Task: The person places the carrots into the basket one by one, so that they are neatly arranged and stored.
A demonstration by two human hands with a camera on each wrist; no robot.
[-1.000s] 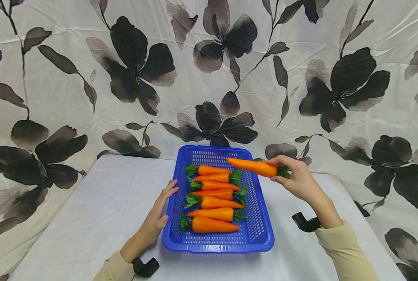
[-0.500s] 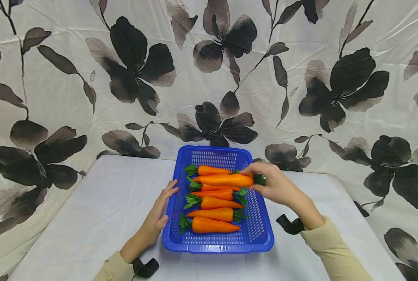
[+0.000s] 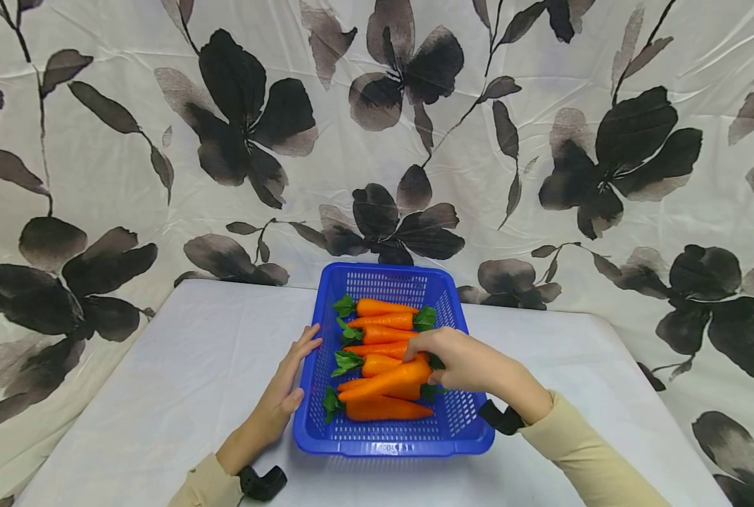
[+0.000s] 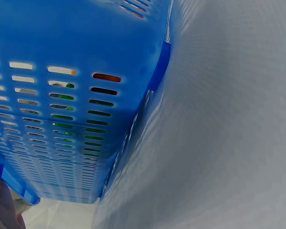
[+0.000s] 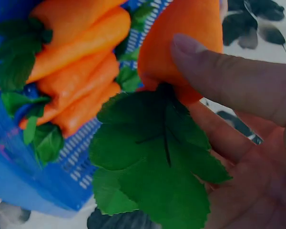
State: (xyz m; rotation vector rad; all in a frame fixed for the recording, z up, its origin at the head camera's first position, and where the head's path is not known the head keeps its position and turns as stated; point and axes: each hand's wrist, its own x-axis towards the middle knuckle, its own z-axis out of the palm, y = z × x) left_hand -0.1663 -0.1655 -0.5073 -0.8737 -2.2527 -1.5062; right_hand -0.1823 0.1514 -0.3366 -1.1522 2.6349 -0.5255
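My right hand (image 3: 462, 359) pinches a carrot (image 3: 386, 381) near its leafy end, above the front part of a blue plastic basket (image 3: 392, 448). The held carrot slants with its tip to the left and covers parts of the carrots below it. In the right wrist view the thumb presses the orange body of this carrot (image 5: 181, 43), and its green leaf (image 5: 157, 143) hangs toward the palm. Several other carrots (image 3: 386, 305) lie in a row across the basket, leaf ends alternating sides. My left hand (image 3: 279, 387) rests with fairly straight fingers along the basket's left side.
A white-covered table (image 3: 180, 366) carries the basket. Behind it hangs a white cloth (image 3: 326, 141) with dark flowers. Black wrist mounts (image 3: 262, 484) sit on both wrists. In the left wrist view the slotted basket wall (image 4: 62, 119) fills the left half.
My right hand has brought the carrot from above the basket's back right corner, down and toward me, to over the front carrots. The left hand and basket have stayed in place.
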